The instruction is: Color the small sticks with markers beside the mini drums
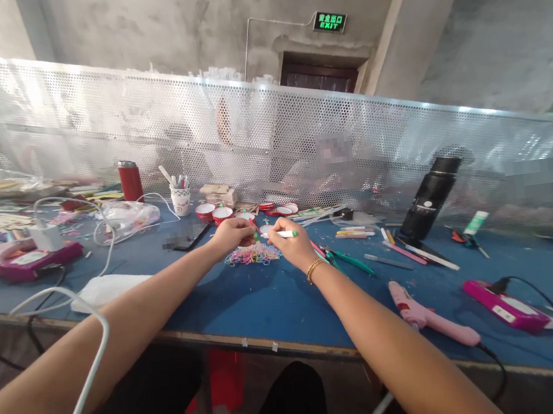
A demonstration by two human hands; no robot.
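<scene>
My right hand point(295, 239) is closed around a white marker pen point(282, 234) with a green end, its other end pointing toward my left hand. My left hand point(232, 236) is pinched shut close to the pen's tip. A speck of green shows at its fingertips, too small to name. Just below both hands lies a heap of small multicoloured bands point(252, 255) on the blue tabletop point(248, 304). Behind the left hand stand small red-and-white cups point(222, 214), partly hidden by the fingers.
Green-handled pliers point(348, 260), loose pens point(355, 232) and a pink glue gun point(434, 318) lie to the right, with a black bottle point(431, 198) farther back. At left are a phone point(192, 236), a pen cup point(181, 200) and a white cable point(96, 343) crossing my left forearm.
</scene>
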